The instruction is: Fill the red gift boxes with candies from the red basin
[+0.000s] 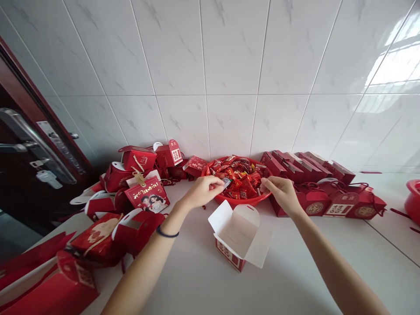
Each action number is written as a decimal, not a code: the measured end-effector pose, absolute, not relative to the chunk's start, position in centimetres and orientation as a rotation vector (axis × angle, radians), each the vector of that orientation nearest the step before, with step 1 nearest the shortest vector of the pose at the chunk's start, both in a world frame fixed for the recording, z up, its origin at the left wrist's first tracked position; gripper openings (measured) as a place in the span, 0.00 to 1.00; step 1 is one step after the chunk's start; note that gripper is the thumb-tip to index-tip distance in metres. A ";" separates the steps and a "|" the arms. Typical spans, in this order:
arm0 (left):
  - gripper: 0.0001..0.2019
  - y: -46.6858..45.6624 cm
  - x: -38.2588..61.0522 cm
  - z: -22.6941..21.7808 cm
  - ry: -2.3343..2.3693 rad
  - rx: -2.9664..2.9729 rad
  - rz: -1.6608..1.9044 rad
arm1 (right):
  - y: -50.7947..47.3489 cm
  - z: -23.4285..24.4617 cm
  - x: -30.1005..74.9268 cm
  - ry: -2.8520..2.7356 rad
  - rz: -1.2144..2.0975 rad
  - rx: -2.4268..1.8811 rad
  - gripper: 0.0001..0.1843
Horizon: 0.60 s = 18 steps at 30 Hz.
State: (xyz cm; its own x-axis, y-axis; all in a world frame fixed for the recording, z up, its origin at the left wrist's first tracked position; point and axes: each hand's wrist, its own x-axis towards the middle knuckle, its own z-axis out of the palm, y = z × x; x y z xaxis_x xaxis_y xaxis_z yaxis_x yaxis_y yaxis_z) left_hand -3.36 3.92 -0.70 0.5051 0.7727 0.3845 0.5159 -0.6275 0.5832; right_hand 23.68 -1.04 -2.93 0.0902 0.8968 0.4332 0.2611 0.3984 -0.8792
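A red plastic basin [241,202] holds a heap of candies in red wrappers [243,177]. Over its left side, my left hand [208,190] is closed in a pinch on a small silvery wrapped candy [226,182]. At the basin's right rim my right hand [278,190] has thumb and forefinger pressed together; a bit of wrapper shows by the fingertips, but what they grip is too small to make out. Below the hands stands a red gift box [229,256] with its flaps spread and its white inside showing. Only the bare bottom of the box is visible inside.
Several red gift boxes [98,238] crowd the table's left side, one with a cartoon couple [147,194]. More boxes [315,203] stand in rows at the right. A second red basin [414,201] is cut off at the right edge. A tiled wall [229,118] rises behind.
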 end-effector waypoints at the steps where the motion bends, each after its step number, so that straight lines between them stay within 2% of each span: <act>1: 0.09 5.5 -2.5 -0.8 1.108 2.368 0.924 | -0.4 -2.6 23.2 -1.399 0.672 -1.082 0.26; 5: 0.11 11.9 1.7 -0.8 1.297 2.361 0.986 | 2.9 -2.9 21.3 -1.104 0.823 -0.965 0.23; 10: 0.10 18.0 5.2 -1.3 1.478 2.308 0.853 | 6.0 -4.2 20.9 -0.945 0.882 -0.936 0.23; 14: 0.17 20.9 6.4 -2.2 1.582 2.232 0.734 | 6.5 -4.7 21.0 -0.928 0.897 -0.925 0.21; 18: 0.16 22.1 6.9 -3.0 1.619 2.165 0.705 | 6.6 -4.8 21.0 -0.908 0.893 -0.910 0.20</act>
State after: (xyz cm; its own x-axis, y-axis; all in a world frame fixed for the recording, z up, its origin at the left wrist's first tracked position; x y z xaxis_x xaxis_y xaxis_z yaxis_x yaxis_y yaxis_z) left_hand 6.85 22.08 -3.04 0.2252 0.9571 0.1821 0.7851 -0.2889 0.5479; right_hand 21.00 6.57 -4.84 0.3421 0.9057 0.2503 -0.2352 0.3404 -0.9104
